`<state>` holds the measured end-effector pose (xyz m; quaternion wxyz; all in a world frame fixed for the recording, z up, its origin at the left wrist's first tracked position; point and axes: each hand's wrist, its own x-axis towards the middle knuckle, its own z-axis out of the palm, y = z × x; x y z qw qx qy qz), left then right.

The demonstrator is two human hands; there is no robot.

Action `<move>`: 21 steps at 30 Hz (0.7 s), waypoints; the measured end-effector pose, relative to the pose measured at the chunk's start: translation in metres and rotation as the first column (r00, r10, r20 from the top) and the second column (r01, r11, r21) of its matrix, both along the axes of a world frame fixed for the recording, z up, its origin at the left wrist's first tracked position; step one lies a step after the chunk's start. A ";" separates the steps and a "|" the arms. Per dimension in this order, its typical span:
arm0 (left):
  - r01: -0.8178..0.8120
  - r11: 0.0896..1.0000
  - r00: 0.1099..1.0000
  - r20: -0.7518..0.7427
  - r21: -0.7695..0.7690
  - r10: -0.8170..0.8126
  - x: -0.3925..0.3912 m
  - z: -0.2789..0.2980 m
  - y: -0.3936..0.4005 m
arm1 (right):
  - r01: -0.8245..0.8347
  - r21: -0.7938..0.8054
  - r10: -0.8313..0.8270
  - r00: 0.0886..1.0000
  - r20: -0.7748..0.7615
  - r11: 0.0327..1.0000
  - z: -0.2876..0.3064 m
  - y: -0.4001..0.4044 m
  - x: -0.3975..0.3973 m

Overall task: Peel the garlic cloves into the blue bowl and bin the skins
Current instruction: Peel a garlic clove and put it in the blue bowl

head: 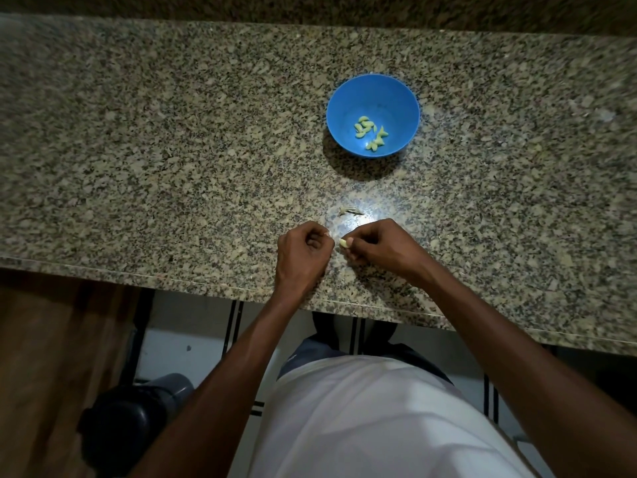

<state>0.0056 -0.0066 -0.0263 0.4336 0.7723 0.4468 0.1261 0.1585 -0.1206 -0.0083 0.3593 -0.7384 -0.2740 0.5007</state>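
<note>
Peeled cloves [371, 132] in bowl [339, 98]; right hand [375, 244] pinches clove [343, 242], left hand [303, 251] pinches skin [330, 233]; scraps [350, 211] on counter [172, 150], not binned yet.

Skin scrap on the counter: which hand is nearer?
Right, narrowly. The skin scrap lies just beyond the right hand, which pinches a clove. The left hand sits nearer the person and further left.
</note>
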 end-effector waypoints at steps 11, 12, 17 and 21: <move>0.023 1.000 0.999 0.030 -0.020 -0.022 -0.007 -0.008 0.002 | 0.202 0.007 -0.200 0.962 0.188 0.979 -0.005 -0.014 0.024; 0.037 0.999 0.999 0.023 0.003 -0.037 -0.006 -0.007 0.003 | 0.228 0.025 -0.226 0.939 0.259 0.973 -0.006 -0.014 0.029; 0.149 0.974 0.989 -0.024 0.174 -0.147 -0.003 -0.006 0.005 | 0.197 0.082 -0.212 0.849 0.485 0.977 -0.009 -0.014 0.050; 0.145 0.975 0.989 -0.037 0.169 -0.141 -0.005 -0.001 0.006 | 0.093 0.074 -0.119 0.782 0.612 0.993 -0.009 -0.010 0.051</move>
